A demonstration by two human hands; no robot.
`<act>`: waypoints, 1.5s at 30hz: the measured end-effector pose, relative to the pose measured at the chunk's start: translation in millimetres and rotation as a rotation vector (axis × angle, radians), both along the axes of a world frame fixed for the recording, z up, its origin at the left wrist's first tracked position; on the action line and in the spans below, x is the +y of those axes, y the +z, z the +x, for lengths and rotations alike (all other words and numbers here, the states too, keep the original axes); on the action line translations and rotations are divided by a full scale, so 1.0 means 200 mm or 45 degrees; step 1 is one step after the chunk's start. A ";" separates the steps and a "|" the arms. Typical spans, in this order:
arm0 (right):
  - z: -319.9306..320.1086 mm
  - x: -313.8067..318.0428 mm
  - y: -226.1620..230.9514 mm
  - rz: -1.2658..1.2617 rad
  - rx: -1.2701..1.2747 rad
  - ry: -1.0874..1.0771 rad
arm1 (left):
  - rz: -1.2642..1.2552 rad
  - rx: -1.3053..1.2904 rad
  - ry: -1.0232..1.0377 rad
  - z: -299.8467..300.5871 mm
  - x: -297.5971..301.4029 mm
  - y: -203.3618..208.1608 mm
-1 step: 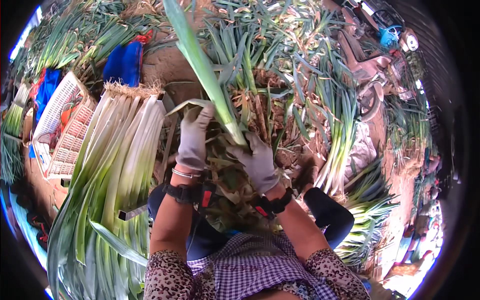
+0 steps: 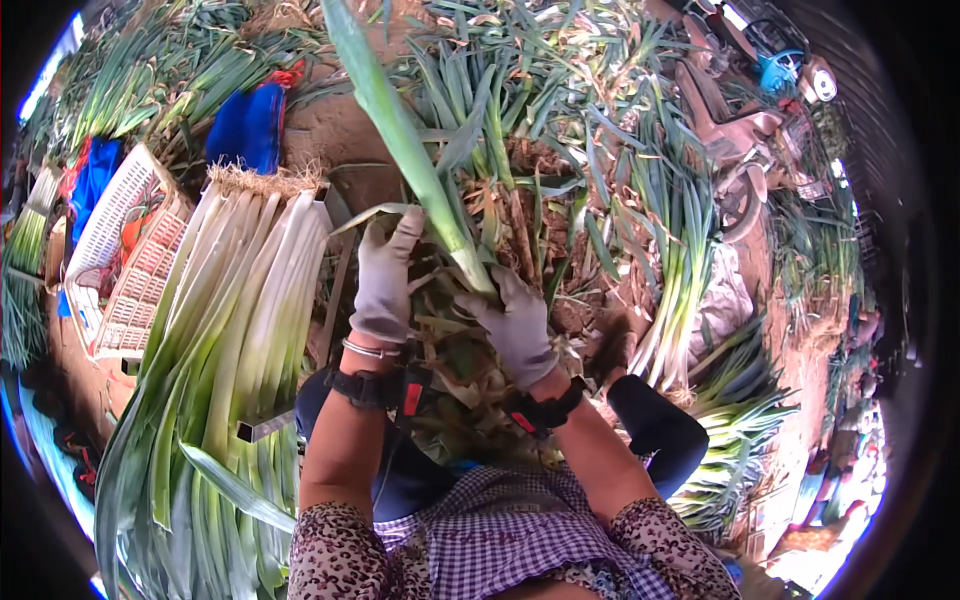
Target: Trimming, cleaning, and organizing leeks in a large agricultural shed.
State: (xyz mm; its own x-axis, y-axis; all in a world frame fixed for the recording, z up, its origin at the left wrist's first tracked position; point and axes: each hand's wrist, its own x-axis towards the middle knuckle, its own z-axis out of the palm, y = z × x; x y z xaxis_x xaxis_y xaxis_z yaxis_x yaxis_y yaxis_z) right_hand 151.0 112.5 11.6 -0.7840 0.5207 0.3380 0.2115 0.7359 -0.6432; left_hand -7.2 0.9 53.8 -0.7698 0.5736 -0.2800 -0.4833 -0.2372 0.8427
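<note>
A long leek [image 2: 408, 150] slants across the middle, green leaves up and away, pale end down toward me. My right hand [image 2: 515, 325], in a pale glove, is closed round its pale lower end. My left hand [image 2: 385, 285], gloved alike, is beside the stalk with fingers bent and pinched on a thin pale leaf strip [image 2: 375, 212] that trails off to the left. Close by on the left lies a thick bundle of leeks [image 2: 235, 290], white ends and roots away from me, green leaves hanging toward me. It rests on a metal frame [image 2: 268, 425].
Past the bundle stands a pale woven plastic basket [image 2: 140, 265], with a blue cloth [image 2: 248, 128] beyond it. Loose leeks [image 2: 560, 90] cover the far ground; more leeks [image 2: 680, 280] lie on the right. Leaf scraps [image 2: 460, 350] litter the ground between my legs. A wheeled machine [image 2: 745, 190] stands far right.
The leek's leafy top has shifted very slightly left. Both hands keep almost the same place and hold.
</note>
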 end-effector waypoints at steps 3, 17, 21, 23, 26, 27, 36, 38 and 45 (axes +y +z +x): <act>0.02 -0.03 -0.11 0.379 0.047 -0.045 | 0.094 0.129 -0.014 0.01 0.06 -0.06; -0.12 -0.11 0.03 -1.266 0.361 0.075 | 0.448 -0.154 -0.119 0.07 0.12 -0.19; -0.08 0.01 -0.06 -1.508 0.289 0.005 | 0.543 -0.108 -0.147 0.08 0.11 -0.18; -0.08 -0.01 -0.07 -1.432 0.411 0.024 | 0.623 -0.074 -0.130 0.08 0.11 -0.20; -0.07 0.01 -0.11 -1.219 0.307 -0.083 | 0.690 -0.026 -0.135 0.07 0.09 -0.22; -0.06 0.02 -0.12 -1.131 0.226 -0.139 | 0.663 -0.119 -0.133 0.07 0.07 -0.22; 0.77 0.24 -0.70 0.150 -0.534 -0.033 | 0.581 -0.116 -0.046 -0.04 0.03 -0.14; 0.55 0.16 -0.48 -0.087 -0.590 -0.086 | 0.559 -0.070 0.037 -0.08 -0.03 -0.16; 0.43 -0.15 -0.16 -1.018 -0.631 0.320 | 0.518 -0.087 0.131 -0.20 -0.06 -0.16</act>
